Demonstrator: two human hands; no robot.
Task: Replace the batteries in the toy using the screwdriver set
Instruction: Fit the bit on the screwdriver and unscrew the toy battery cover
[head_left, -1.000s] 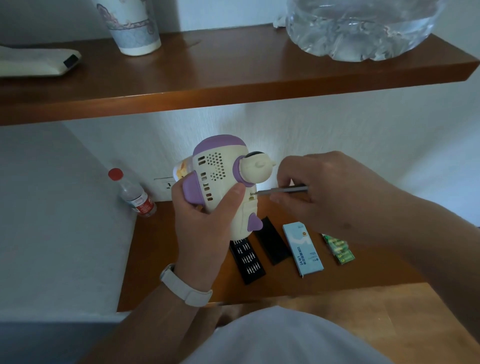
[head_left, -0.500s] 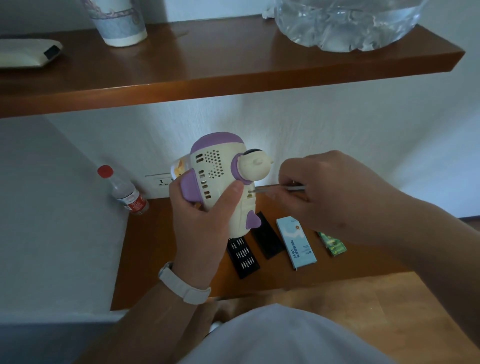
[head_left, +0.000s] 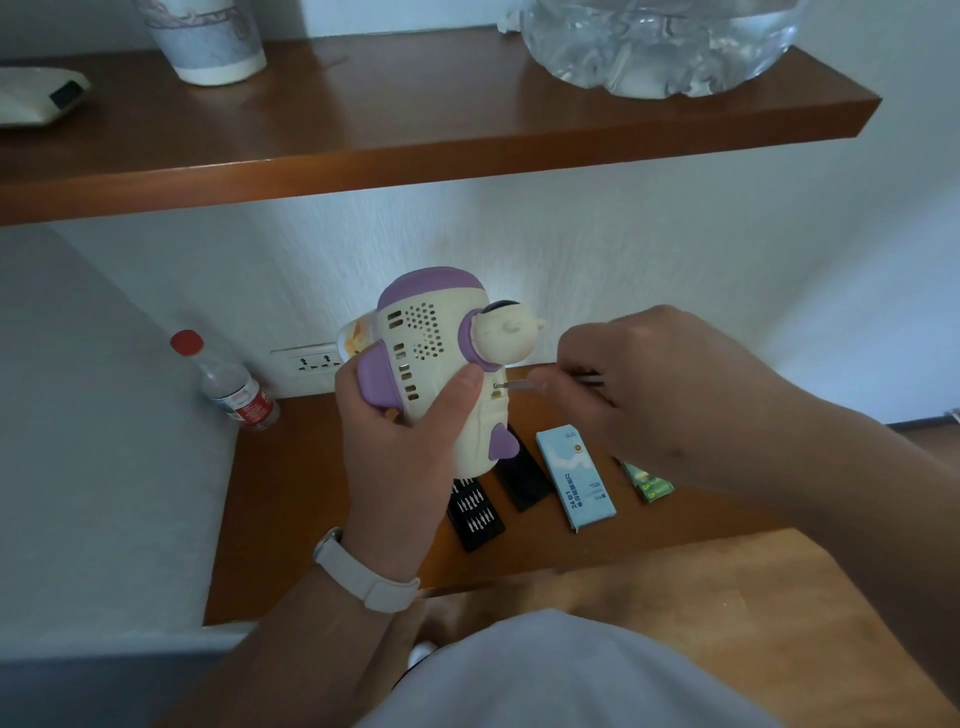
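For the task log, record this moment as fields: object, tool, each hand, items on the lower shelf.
object: cream-and-purple plastic toy, upright, held above the shelf
tool: slim metal screwdriver, roughly level, tip at a hole in the toy's side
left hand: grips the toy's body
right hand: pinches the screwdriver
lower wooden shelf: black bit tray, black lid, light blue box, green battery pack

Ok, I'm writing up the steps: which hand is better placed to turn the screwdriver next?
The right hand: it pinches the screwdriver, whose tip meets the toy at its side. The left hand grips the toy's body, steadying it.
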